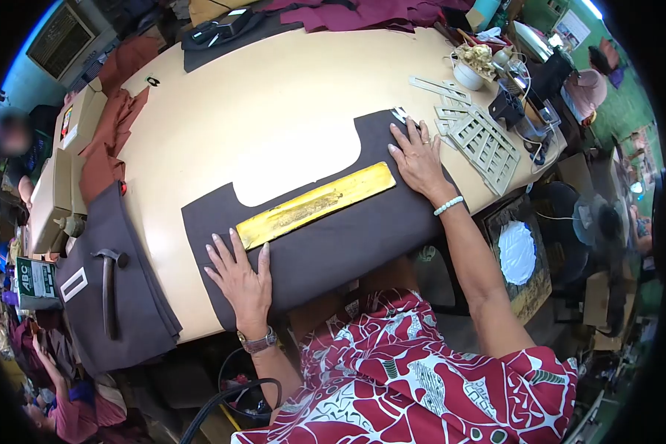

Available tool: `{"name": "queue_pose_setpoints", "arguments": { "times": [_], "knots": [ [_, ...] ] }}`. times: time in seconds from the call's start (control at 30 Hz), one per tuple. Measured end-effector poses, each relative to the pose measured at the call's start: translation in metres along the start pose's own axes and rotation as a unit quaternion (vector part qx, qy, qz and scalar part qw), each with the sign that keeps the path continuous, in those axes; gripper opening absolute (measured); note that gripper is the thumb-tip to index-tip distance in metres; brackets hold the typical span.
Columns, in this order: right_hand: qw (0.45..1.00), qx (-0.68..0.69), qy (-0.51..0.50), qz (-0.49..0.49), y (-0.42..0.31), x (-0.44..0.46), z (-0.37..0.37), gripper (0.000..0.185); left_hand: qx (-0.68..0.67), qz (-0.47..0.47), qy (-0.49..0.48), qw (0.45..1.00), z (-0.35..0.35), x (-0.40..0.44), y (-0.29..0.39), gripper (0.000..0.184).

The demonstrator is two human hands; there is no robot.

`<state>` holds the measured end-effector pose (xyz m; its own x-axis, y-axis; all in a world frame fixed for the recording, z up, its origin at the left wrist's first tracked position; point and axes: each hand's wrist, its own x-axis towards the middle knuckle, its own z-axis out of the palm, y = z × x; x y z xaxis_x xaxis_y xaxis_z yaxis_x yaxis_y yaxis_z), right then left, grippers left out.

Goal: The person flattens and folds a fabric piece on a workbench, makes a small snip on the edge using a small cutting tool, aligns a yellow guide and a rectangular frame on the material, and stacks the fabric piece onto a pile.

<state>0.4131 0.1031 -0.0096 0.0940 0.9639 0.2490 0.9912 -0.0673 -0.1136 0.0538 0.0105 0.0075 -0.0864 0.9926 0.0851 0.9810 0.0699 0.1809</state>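
Observation:
A dark brown sheet of material (325,240) with a wide rounded notch in its far edge lies on the table, its near side hanging over the table edge. On it rests a long yellow bar (370,183), slightly slanted, with a worn brown patch along the middle. My left hand (246,287) lies flat on the sheet with fingers spread, its fingertips by the bar's left end. Toward the sheet's far right corner, my right hand (422,164) is spread flat. A small white piece (399,114) sits at that corner, just beyond the right fingertips.
Slotted pale templates (487,144) and a white pot (468,75) stand to the right. On the left, a hammer (109,288) and a white rectangular frame (74,284) rest on folded dark material (137,311). Rust-coloured pieces (100,166) and cardboard boxes (48,200) lie beyond. Other people sit nearby.

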Motion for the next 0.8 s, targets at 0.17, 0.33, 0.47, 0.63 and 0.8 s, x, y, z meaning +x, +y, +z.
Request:
{"name": "queue_pose_setpoints", "arguments": {
  "times": [0.17,0.33,0.47,0.63,0.8],
  "knots": [
    [0.999,-0.033,-0.006,0.008,0.016,0.010,0.001,0.049,-0.010,0.009,-0.005,1.000,0.001,0.007,0.014,0.068],
    [0.997,-0.021,0.064,0.028,0.018,0.014,0.004,0.048,-0.009,0.007,-0.009,1.000,0.000,0.004,0.017,0.068],
    [0.991,0.011,0.126,0.048,0.021,0.016,0.002,0.042,-0.003,0.016,-0.005,1.000,0.002,0.002,0.013,0.068],
    [0.978,0.083,0.181,0.062,0.040,0.037,0.002,0.026,0.000,0.020,-0.002,1.000,0.003,0.003,0.011,0.068],
    [0.956,0.161,0.239,0.052,0.029,0.036,-0.014,0.027,-0.002,0.016,0.001,1.000,0.001,0.001,0.012,0.069]
  ]
}}
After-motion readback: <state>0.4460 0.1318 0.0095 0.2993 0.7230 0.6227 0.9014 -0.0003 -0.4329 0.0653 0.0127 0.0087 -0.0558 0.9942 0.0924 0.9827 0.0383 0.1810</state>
